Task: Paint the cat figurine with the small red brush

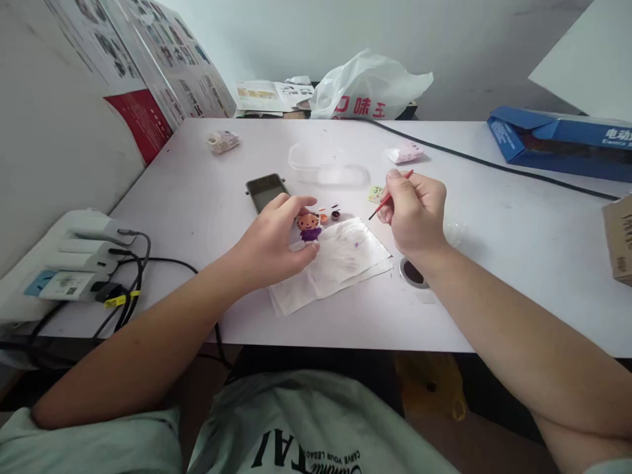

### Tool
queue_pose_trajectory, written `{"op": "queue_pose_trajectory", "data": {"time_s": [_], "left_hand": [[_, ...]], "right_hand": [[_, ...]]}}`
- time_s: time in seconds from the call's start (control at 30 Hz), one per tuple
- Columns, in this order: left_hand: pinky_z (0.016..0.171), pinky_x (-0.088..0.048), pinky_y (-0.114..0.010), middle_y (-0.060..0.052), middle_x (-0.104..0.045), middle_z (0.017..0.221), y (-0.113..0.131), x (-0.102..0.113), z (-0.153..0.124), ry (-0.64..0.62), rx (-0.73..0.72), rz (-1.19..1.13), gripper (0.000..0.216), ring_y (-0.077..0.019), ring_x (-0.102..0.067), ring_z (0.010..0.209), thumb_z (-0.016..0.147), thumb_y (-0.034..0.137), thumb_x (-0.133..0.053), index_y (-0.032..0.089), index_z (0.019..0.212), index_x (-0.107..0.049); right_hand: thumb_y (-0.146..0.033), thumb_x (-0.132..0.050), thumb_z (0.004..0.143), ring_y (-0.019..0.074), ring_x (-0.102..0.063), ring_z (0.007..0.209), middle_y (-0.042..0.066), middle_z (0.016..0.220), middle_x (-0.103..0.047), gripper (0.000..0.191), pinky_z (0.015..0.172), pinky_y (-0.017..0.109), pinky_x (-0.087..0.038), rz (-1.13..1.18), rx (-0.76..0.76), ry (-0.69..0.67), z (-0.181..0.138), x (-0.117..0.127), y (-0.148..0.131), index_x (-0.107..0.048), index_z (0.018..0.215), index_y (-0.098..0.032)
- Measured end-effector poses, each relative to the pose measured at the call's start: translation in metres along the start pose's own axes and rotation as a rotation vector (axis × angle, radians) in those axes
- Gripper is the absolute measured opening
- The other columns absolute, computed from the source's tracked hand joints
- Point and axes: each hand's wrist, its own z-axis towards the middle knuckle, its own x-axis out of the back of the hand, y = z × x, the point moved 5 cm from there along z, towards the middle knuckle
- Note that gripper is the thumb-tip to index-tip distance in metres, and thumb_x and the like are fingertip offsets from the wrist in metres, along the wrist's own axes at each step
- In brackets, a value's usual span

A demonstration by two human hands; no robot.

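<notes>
My left hand (279, 240) curls round a small painted figurine (309, 226), its thumb below and fingers above. The figurine has an orange animal-like head with a drawn face and a purple body. In my right hand (417, 210) is a thin red paintbrush (390, 195), pinched with its dark tip angled down to the left, apart from the figurine. Close to the figurine stand an orange paint pot (324, 217) and a dark paint pot (336, 215). Beneath lies a white tissue (345, 260) with faint purple stains. A round container of dark liquid (413, 272) is partly behind my right wrist.
A phone (266, 191) lies beyond my left hand, near a clear plastic tray (316, 164). Power adapters (81, 257) and cables crowd the left side. A black cable (474, 157) crosses the back right, by a blue box (563, 141). A cardboard box (619, 237) stands at right.
</notes>
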Motion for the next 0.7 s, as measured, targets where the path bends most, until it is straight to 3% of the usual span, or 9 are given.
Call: {"op": "queue_pose_trajectory", "data": {"time_s": [0.1,0.27,0.53,0.7], "left_hand": [[0.098,-0.051,-0.044,-0.011,-0.061,0.116,-0.001,-0.002,-0.003,-0.034,0.072,0.008,0.056,-0.0282,-0.059,0.115,0.081,0.025,-0.066,0.017,0.134,-0.051],[0.101,-0.048,-0.047,-0.012,-0.064,0.119,0.003,-0.007,-0.005,-0.106,0.085,0.068,0.059,-0.0301,-0.058,0.115,0.081,0.028,-0.064,0.014,0.136,-0.049],[0.098,-0.048,-0.051,-0.015,-0.067,0.115,-0.004,-0.015,-0.007,-0.146,0.099,0.146,0.054,-0.0358,-0.057,0.115,0.082,0.031,-0.06,0.013,0.131,-0.051],[0.097,-0.047,-0.051,-0.017,-0.063,0.124,-0.008,-0.017,-0.008,-0.185,0.13,0.186,0.053,-0.038,-0.055,0.118,0.081,0.034,-0.06,0.015,0.13,-0.052]], "right_hand": [[-0.05,-0.065,0.091,0.0083,-0.039,0.036,-0.004,0.041,-0.042,0.048,0.038,0.027,-0.033,-0.028,-0.014,-0.019,-0.001,-0.007,0.0,-0.054,0.054,-0.021],[-0.049,-0.064,0.092,0.0081,-0.041,0.037,-0.004,0.041,-0.045,0.046,0.04,0.026,-0.033,-0.096,0.027,-0.015,-0.003,-0.012,-0.006,-0.057,0.057,-0.02],[-0.052,-0.069,0.088,0.0087,-0.04,0.036,-0.004,0.04,-0.044,0.045,0.039,0.027,-0.032,-0.057,-0.033,0.032,-0.004,-0.011,0.004,-0.058,0.057,-0.021],[-0.055,-0.066,0.089,0.01,-0.041,0.036,-0.003,0.04,-0.046,0.043,0.039,0.028,-0.034,-0.08,-0.066,-0.053,-0.005,-0.015,-0.001,-0.062,0.061,-0.022]]}}
